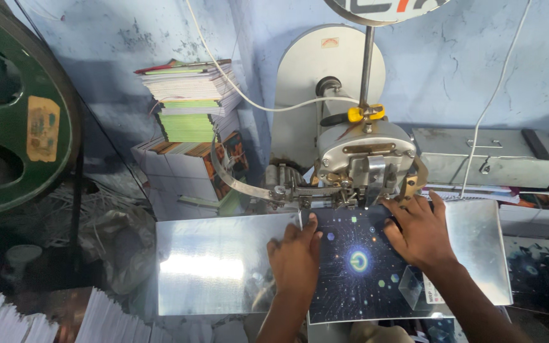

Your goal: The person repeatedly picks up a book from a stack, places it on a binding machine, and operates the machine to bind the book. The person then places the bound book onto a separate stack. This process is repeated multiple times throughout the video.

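Two hands: both lie flat on one dark booklet, fingers spread and pressing, neither curled around anything
Left hand (295, 253): palm down on the booklet's left edge, fingertips pointing far toward the machine head
Right hand (419, 232): palm down on the booklet's far right part, fingertips just beside the base of the head
Booklet (358, 270): dark cover with a glowing ring and scattered dots, lying flat on the shiny metal plate (223, 263), its far edge pushed up under the stitching head (363, 162)
Where the work stands: judging from the pose, the booklet is placed and squared under the head, so feeding looks done; I cannot tell whether any staple is in yet, as the far edge is hidden by the mechanism and the fingers
What seems left: the stitch itself, if not made, and then lifting the booklet away; this is a judgement, not something seen
Finished or waiting stock: a tall stack of booklets (192, 101) stands far left against the blue wall, and fanned white page edges (14, 321) lie near left; which pile is done and which is waiting cannot be told
Right side: a grey metal box (487, 159) sits far right, with more dark covers (544, 270) just beyond the plate's right edge
Other: a large green wheel (7, 108) fills the far left corner, and a white cable (255, 101) loops across the wall to the machine
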